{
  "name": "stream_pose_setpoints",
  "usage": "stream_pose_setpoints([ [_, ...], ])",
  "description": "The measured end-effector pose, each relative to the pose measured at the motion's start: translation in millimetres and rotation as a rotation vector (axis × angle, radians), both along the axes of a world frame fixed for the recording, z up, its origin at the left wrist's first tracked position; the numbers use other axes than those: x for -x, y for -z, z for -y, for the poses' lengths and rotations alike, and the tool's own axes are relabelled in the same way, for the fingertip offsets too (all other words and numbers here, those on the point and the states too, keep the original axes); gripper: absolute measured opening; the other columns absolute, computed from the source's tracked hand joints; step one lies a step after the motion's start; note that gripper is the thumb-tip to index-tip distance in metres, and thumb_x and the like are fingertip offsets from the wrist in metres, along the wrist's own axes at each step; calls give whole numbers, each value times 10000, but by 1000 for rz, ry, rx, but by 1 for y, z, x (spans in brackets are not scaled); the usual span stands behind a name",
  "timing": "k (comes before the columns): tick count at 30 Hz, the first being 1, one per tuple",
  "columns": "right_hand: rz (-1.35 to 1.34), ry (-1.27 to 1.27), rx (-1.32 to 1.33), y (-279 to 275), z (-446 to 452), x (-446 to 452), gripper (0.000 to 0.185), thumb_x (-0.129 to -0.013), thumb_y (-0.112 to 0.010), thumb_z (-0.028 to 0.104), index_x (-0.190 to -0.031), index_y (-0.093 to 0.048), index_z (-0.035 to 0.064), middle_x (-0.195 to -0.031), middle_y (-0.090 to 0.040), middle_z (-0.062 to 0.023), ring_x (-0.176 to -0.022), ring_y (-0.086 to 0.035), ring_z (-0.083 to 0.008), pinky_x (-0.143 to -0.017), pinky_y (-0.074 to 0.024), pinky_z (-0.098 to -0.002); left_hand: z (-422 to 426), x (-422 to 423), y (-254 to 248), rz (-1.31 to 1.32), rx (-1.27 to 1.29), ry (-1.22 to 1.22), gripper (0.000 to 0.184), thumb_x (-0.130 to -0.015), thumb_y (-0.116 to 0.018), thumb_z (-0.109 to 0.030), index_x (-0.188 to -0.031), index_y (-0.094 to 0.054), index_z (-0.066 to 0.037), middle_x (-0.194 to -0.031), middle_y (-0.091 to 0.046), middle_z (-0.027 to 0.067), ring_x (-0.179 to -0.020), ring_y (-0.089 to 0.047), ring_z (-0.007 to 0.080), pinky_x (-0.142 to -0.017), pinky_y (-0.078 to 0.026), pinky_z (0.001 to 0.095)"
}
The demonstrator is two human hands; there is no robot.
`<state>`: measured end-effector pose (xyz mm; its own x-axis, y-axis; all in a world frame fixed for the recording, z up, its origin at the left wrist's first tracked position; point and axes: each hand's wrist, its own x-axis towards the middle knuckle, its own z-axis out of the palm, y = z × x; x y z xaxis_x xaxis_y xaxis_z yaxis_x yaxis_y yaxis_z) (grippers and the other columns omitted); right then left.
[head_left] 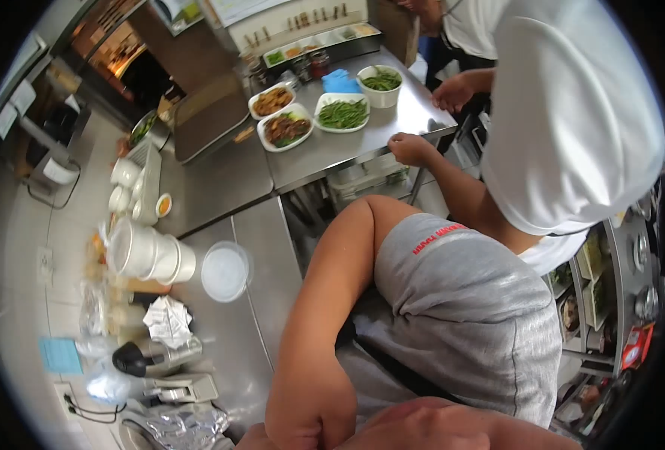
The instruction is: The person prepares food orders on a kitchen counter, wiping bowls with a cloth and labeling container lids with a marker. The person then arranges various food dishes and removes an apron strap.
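Observation:
Neither of my hands can be made out. A bent bare arm [321, 315] in a grey short sleeve [452, 262] fills the lower middle, very near the camera; I cannot tell for certain whose it is. Blurred skin [430, 431] runs along the bottom edge, its fingers not distinguishable. Left of the arm, a round translucent lid [226, 271] lies on the steel counter [261, 262], beside stacked white tubs [152, 251]. On the far table are dishes of green beans [342, 114], a meat dish [286, 130] and browned food [272, 100].
A co-worker in white [572, 120] stands at right, one hand [411, 148] by the far table's edge. A tub of green beans [381, 84] stands near a blue cloth [341, 81]. A dark tray [212, 116] lies left of the dishes. Crumpled paper [169, 321] sits by the wall.

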<state>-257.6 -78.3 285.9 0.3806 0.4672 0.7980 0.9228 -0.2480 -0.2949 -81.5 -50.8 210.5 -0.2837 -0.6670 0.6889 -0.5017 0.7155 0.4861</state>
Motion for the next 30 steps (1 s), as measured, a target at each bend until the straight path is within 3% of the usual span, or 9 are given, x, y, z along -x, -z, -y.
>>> stream_pose_setpoints([
  [4,15,2,-8,-4,-15,7,184,-770,-528,148,-728,-525,-31,-604,-537,-64,-535,-448,-120,-520,-365,-262,-2,41,-77,264,-35,606,287,-689,-514,-196,-918,-504,-23,-851,-495,80,-819,-459,217,-756,-348,318],
  [9,44,-23,-18,-10,-24,16,177,-768,-531,147,-731,-528,-26,-612,-540,-64,-540,-451,-119,-521,-368,-262,-10,78,-143,554,-156,1021,224,-690,-496,-160,-866,-520,-23,-783,-492,64,-753,-466,197,-718,-360,296],
  [12,61,-19,-32,-14,-28,21,173,-767,-533,146,-732,-530,-23,-617,-542,-64,-544,-453,-118,-522,-369,-262,-18,94,-162,681,-230,1078,190,-690,-484,-138,-834,-530,-23,-741,-490,55,-714,-470,186,-695,-367,283],
  [19,74,-91,-30,-15,-45,14,163,-764,-537,144,-737,-534,-16,-627,-545,-64,-551,-456,-117,-523,-373,-262,-40,110,-175,808,-297,956,184,-608,-477,-194,-720,-519,-55,-666,-471,61,-640,-452,198,-640,-345,300],
  [25,58,-54,-4,-16,-56,3,154,-762,-540,142,-740,-537,-10,-637,-549,-64,-558,-460,-116,-525,-375,-261,-47,103,-183,748,-447,950,228,-612,-457,-204,-762,-521,-45,-689,-465,67,-653,-445,213,-613,-341,320],
  [30,42,-39,3,-17,-59,-11,148,-760,-543,141,-743,-540,-5,-644,-551,-64,-564,-462,-115,-526,-378,-261,-50,84,-178,745,-391,956,243,-619,-452,-215,-768,-519,-36,-695,-457,76,-658,-435,221,-608,-345,320],
])
